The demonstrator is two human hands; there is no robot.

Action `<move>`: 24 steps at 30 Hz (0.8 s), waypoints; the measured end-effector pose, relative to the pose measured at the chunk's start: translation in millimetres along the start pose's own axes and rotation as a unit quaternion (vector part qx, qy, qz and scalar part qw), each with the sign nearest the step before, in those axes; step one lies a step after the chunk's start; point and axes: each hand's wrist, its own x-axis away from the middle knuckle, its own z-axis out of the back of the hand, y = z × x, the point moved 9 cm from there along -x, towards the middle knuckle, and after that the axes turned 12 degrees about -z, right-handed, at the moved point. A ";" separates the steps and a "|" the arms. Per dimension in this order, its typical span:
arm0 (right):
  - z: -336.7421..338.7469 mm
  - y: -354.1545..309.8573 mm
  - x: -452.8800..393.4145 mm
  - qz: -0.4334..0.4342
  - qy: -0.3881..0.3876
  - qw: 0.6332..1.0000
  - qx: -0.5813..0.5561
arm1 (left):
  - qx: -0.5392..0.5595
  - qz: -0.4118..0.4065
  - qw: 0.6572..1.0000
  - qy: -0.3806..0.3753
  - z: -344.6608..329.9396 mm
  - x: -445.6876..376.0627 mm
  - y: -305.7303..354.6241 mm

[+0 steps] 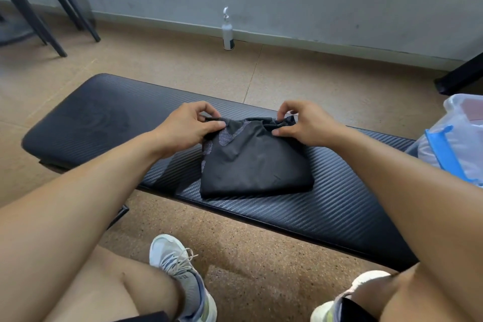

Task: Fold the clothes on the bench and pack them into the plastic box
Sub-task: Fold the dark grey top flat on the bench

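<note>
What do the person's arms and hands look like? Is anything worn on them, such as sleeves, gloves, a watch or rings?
Both forearms are bare as far as the picture shows; no sleeve reaches into view. The left hand and the right hand have no gloves. No watch, bracelet or ring can be seen on either. The fingernails are short and unpainted.

No legible text, brand, number or sign in view. Bottle (228, 34) by wall: dark label band near base, lettering too small to read. Bench (104, 117) pad: faint embossed emblem on left part, form unreadable. Left shoe (180, 272): small dark marks on tongue, not decipherable. Garment (251, 162): grey patterned print only, no characters. Plastic box (454, 144): no readable marking.
</note>
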 end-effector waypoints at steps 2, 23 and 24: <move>2.3 -0.3 2.5 0.014 -0.015 0.997 -0.074 | -0.003 -0.006 1.000 0.002 -1.3 1.5 1.3; 5.5 25.7 0.5 -0.100 -0.035 0.994 0.041 | -0.209 0.084 0.974 0.021 11.9 -12.6 -28.6; 3.6 24.6 1.5 -0.104 -0.043 0.992 0.062 | -0.226 0.087 0.970 0.000 8.7 -12.6 -28.1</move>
